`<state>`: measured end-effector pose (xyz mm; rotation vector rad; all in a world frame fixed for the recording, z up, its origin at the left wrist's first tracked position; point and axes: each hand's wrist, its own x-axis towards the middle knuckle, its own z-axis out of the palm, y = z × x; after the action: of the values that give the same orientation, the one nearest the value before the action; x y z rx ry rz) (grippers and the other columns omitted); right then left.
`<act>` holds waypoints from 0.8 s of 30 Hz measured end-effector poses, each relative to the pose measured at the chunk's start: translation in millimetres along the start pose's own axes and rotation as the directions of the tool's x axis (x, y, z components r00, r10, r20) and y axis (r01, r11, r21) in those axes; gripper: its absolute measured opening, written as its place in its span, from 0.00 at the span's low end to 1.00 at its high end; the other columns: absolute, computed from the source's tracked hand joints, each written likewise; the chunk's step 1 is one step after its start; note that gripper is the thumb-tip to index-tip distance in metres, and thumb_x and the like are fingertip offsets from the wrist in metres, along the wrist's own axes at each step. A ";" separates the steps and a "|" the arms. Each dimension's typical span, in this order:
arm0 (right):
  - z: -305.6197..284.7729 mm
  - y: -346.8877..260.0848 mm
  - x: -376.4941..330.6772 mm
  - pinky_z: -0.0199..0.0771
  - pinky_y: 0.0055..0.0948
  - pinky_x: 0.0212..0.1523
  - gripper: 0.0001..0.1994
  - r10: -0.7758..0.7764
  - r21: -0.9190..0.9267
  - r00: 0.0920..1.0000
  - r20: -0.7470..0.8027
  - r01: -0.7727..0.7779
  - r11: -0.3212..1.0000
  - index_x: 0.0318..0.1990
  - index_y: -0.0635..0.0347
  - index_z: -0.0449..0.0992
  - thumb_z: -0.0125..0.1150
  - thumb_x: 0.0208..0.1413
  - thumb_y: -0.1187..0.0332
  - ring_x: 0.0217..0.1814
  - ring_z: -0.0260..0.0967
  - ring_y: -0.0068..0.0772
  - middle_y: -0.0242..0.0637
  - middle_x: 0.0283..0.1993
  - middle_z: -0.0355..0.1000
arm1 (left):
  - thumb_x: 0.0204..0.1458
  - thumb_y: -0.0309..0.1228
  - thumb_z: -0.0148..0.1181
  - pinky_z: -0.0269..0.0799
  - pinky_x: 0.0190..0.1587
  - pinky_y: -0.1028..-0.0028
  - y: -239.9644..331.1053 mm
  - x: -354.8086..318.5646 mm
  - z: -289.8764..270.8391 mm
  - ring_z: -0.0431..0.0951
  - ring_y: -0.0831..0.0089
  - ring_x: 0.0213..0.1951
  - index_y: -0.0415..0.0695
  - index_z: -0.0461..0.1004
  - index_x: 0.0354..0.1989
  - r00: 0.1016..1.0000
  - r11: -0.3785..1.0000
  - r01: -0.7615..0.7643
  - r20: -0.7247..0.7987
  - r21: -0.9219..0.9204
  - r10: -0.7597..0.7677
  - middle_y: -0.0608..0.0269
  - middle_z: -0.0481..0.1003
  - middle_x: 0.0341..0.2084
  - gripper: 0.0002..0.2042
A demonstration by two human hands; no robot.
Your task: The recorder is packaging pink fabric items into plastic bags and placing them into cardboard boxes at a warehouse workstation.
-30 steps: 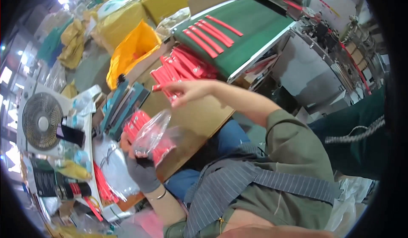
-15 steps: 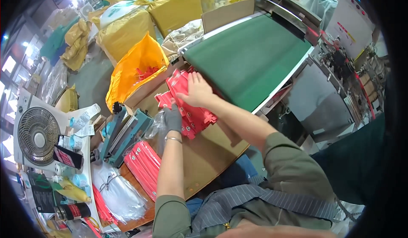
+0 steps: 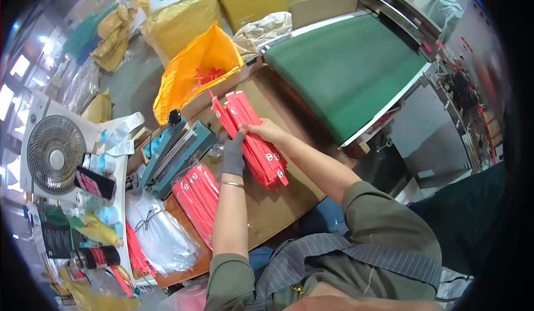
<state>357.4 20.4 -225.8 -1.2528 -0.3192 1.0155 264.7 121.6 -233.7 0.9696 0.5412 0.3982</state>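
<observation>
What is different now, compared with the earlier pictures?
The left hand set down the bagged strips; it and the right hand now hold the loose strips, drawn away from the belt. The strips on the belt are gone. Fan and orange bag stayed put.

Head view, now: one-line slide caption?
Gloved left hand and bare right hand hold a bundle of red strips over cardboard, beside a green conveyor belt.

No readable text, numbers, or signs
</observation>
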 end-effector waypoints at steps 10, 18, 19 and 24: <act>35.8 -64.0 -107.8 0.54 0.30 0.64 0.52 -0.572 -0.162 0.729 0.377 0.660 0.734 0.68 0.58 0.43 0.74 0.36 0.72 0.63 0.55 0.26 0.39 0.63 0.57 | 0.28 0.34 0.77 0.70 0.51 0.68 67.0 -106.5 -5.3 0.72 0.67 0.49 0.39 0.60 0.55 0.806 0.711 -0.577 0.422 0.403 0.415 0.56 0.70 0.49 0.42; 94.2 -56.0 -160.1 0.66 0.27 0.54 0.40 -0.546 0.011 0.836 0.058 0.546 0.838 0.59 0.59 0.58 0.74 0.37 0.71 0.52 0.64 0.24 0.34 0.50 0.66 | 0.32 0.27 0.72 0.72 0.47 0.69 73.0 -137.2 -0.8 0.74 0.70 0.46 0.40 0.69 0.49 0.803 0.621 -0.571 0.524 0.538 0.285 0.59 0.73 0.44 0.30; 101.6 -59.0 -179.0 0.66 0.26 0.54 0.38 -0.491 0.038 0.871 -0.030 0.492 0.870 0.59 0.59 0.58 0.73 0.39 0.71 0.52 0.64 0.24 0.35 0.49 0.66 | 0.33 0.26 0.72 0.71 0.49 0.69 65.8 -149.5 -6.3 0.73 0.70 0.47 0.40 0.68 0.49 0.900 0.817 -0.338 0.414 0.467 0.136 0.59 0.72 0.46 0.30; 86.8 -40.7 -186.0 0.62 0.30 0.55 0.37 -0.503 -0.339 0.859 0.096 0.503 0.795 0.55 0.65 0.62 0.69 0.41 0.52 0.55 0.64 0.39 0.48 0.48 0.67 | 0.41 0.51 0.64 0.58 0.62 0.58 43.2 -218.8 5.3 0.61 0.55 0.60 0.46 0.49 0.64 0.784 0.964 0.250 0.602 -0.085 -0.151 0.56 0.58 0.59 0.44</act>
<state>213.0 -67.6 -102.5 -1.3833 -0.8224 0.5028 89.6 20.8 -139.1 0.8119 0.0320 -0.0690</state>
